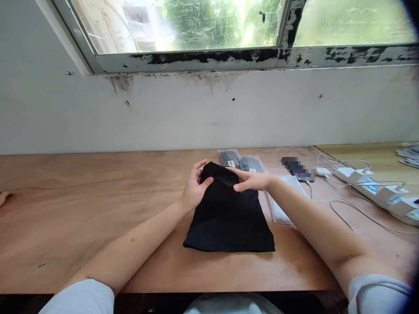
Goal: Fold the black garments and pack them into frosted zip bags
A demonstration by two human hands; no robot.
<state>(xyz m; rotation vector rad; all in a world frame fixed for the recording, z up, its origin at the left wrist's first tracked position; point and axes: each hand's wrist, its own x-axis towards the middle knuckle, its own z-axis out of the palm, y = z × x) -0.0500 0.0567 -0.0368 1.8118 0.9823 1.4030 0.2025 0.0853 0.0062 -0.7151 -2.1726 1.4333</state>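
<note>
1 black cloth (229,220) has its near end spread, its far end not yet flat; left hand (195,187) holds it, right hand (252,180) touches it, grip unclear.

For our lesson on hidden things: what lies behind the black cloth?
Past the black cloth, parts of grey packets with white labels show on the table. The cloth and right hand hide their nearer parts; anything else the cloth covers cannot be seen.

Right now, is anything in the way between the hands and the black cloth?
Nothing visible: the left hand grips the black cloth, and the right hand appears to touch it. The grey packets lie beyond the cloth.
</note>
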